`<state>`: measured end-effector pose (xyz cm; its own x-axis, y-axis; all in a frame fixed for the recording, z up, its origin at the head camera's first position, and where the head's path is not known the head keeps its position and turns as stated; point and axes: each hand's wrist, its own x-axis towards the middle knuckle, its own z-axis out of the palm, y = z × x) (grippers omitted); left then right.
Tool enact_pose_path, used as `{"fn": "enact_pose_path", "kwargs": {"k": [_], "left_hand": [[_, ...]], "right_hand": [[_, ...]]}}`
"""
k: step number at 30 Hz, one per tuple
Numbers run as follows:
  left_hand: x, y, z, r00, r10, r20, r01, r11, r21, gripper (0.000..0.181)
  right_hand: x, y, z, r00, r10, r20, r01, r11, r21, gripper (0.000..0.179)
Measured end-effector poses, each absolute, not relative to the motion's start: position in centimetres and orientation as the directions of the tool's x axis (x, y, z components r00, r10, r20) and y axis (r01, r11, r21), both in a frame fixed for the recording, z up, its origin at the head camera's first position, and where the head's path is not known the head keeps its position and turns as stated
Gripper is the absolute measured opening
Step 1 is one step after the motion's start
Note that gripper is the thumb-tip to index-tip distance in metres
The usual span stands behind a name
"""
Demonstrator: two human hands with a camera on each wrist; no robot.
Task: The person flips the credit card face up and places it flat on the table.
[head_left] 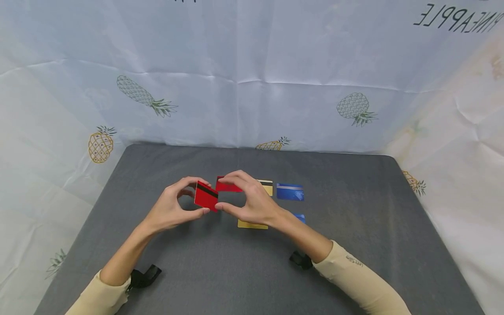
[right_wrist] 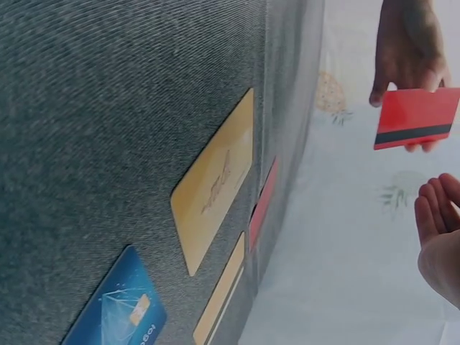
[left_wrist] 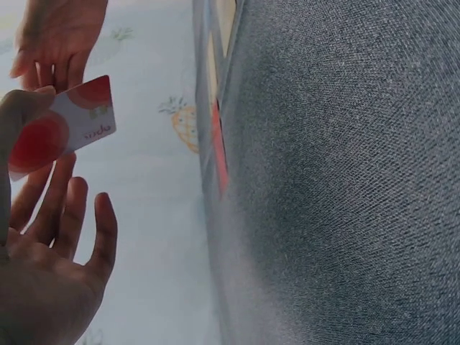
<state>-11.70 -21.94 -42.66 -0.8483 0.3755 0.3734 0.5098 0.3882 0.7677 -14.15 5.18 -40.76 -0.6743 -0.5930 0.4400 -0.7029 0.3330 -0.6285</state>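
The left hand (head_left: 169, 206) is pinching a red card (head_left: 204, 199) above the desk (head_left: 204, 267); the right hand (head_left: 255, 202) is bringing its thumb against the card's edge (whether it is gripping, I cannot tell); a blue card (head_left: 290, 192) and a gold card (head_left: 253, 224) are lying flat nearby.

I'm working in a curtained-off booth, home or studio I can't tell: grey fabric-topped table (head_left: 220, 267) at six o'clock, creased pineapple-print sheeting (head_left: 236, 52) walling me in from nine through twelve to three, mirrored PINEAPPLE lettering (head_left: 458, 19) at two!
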Motion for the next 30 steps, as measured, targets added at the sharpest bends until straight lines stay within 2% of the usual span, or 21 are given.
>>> {"fn": "enact_pose_path", "kwargs": {"k": [30], "left_hand": [[-11.4, -21.7, -42.2, -0.861, 0.410, 0.302, 0.486, 0.485, 0.727, 0.055]], "right_hand": [[-13.5, 4.1, -40.1, -0.645, -0.616, 0.452, -0.722, 0.298, -0.625, 0.060]]}}
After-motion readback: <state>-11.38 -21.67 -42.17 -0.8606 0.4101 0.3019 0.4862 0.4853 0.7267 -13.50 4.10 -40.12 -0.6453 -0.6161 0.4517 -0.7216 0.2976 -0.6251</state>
